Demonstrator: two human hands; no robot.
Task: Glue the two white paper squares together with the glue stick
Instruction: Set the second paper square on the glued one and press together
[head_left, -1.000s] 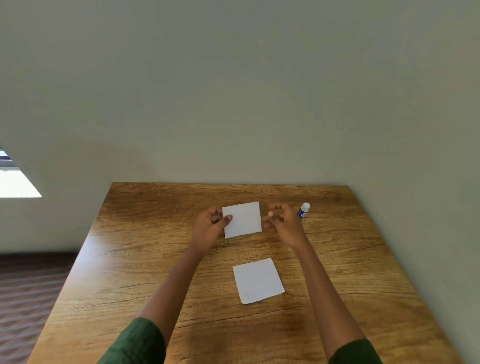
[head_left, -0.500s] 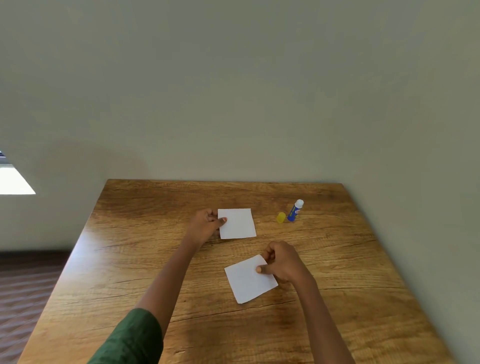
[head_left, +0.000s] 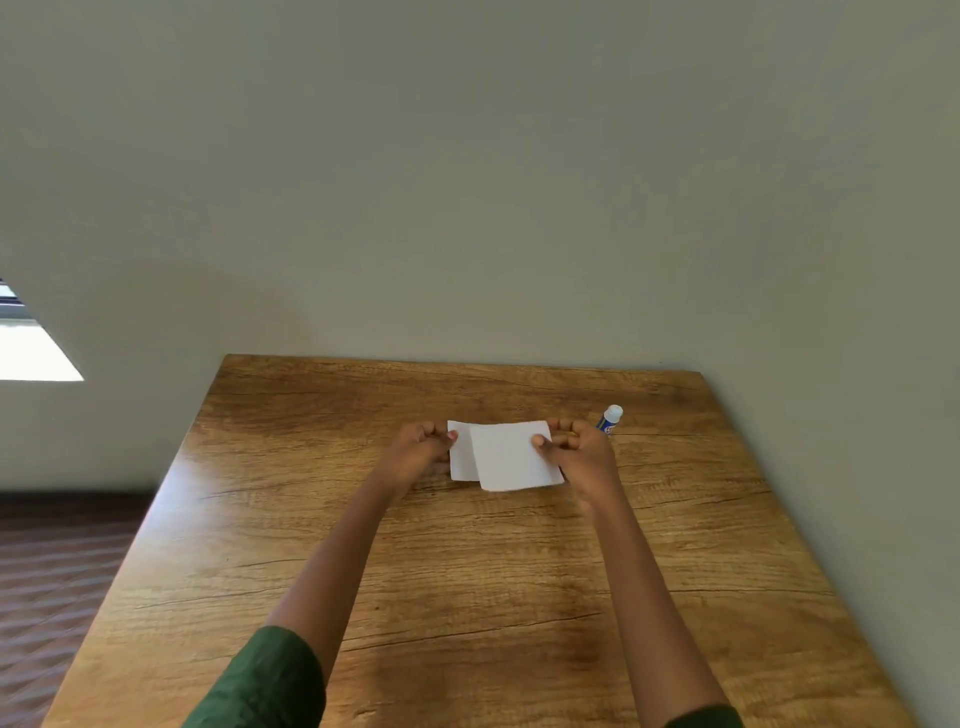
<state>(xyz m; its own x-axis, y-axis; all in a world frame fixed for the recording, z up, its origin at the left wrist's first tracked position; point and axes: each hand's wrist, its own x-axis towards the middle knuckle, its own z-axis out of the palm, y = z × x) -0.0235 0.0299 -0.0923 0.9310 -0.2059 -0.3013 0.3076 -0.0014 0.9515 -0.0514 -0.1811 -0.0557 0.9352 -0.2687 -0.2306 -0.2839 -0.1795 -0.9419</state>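
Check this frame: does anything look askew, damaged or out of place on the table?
The upper square, pinched by the right hand, sits shifted right and slightly turned over the lower square, pinched by the left hand, so a strip of it shows at left. No tears or spills visible.

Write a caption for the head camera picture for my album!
The left hand pinches the lower square while the right hand holds the upper square partly over it, glue stick nearby.
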